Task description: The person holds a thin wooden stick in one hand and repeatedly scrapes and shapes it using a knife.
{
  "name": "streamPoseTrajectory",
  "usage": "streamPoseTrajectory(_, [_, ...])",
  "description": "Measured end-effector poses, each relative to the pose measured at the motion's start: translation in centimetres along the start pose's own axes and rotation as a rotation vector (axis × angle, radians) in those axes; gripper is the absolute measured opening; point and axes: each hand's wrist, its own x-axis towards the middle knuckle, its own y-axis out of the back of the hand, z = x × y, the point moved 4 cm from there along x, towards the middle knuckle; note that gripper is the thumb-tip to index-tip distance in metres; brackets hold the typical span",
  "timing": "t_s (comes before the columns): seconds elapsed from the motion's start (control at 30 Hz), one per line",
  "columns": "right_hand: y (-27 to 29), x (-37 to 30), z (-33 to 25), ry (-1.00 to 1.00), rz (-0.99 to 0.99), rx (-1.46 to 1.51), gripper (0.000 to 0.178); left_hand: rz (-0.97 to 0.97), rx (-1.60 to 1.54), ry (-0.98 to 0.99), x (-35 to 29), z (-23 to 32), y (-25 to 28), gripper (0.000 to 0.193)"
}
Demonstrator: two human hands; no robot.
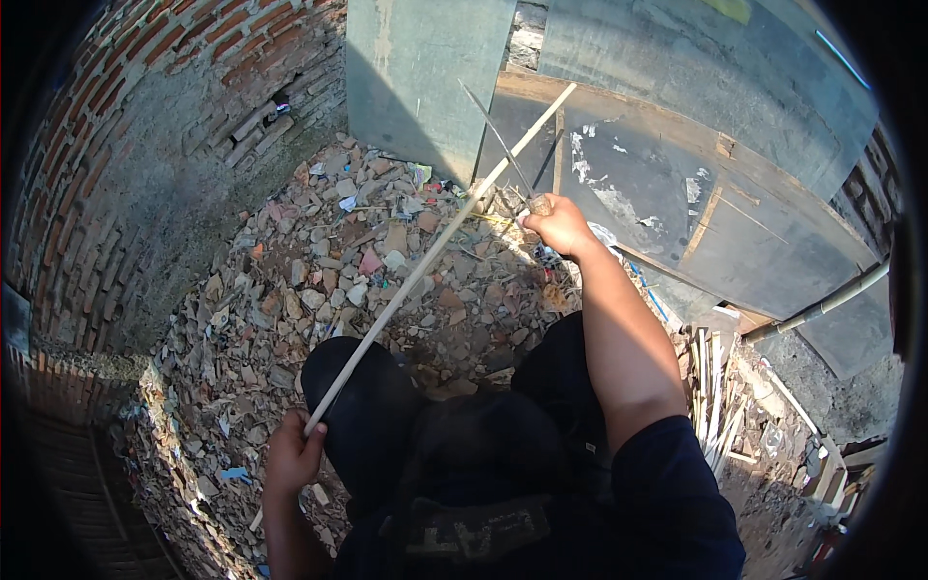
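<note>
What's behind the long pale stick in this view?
Along the stick from the left hand, the left knee, rubble and a dark panel show beside it. The strip directly behind is covered.

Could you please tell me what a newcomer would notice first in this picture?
Probably the long pale strip of wood or bamboo, running diagonally across the middle, its lower part held in the left hand. Next, the long-bladed knife in the right hand, whose blade crosses the strip in this view. Around the knees spreads broken rubble, with a weathered brick wall at left.
</note>
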Motion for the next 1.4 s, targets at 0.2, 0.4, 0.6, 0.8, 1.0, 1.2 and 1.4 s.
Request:
streamPoseTrajectory(0.2, [-0.1,-1.6,-2.3,0.148,-0.155,0.038,0.036,0.013,0.000,-0.031,2.2,2.4,-0.4,0.019])
streamPoseTrajectory(0.4, [-2.9,-5.0,-6.7,0.429,-0.375,-0.338,0.044,-0.023,0.080,-0.083,1.6,5.7,-1.0,0.021])
streamPoseTrajectory(0.6, [-3.6,-4.8,-5.5,0.262,-0.458,-0.463,0.042,-0.028,0.125,-0.119,1.3,4.5,-1.4,0.025])
streamPoseTrajectory(0.8, [-3.7,-3.9,-5.3,0.193,-0.423,-0.522,0.042,-0.016,0.075,-0.058,1.0,4.1,-1.3,0.045])
streamPoseTrajectory(1.0, [-5.5,-4.5,-6.0,0.354,-0.433,-0.391,0.039,-0.029,0.064,-0.009,0.6,3.5,-1.4,0.045])
streamPoseTrajectory(1.2, [-3.6,-1.9,-3.1,0.170,-0.291,-0.338,0.043,-0.014,0.074,-0.001,1.2,4.6,-1.4,0.051])
streamPoseTrajectory(1.4, [-5.2,-5.5,-6.7,0.332,-0.538,-0.399,0.039,-0.056,0.009,0.022,1.4,4.2,-1.5,0.051])
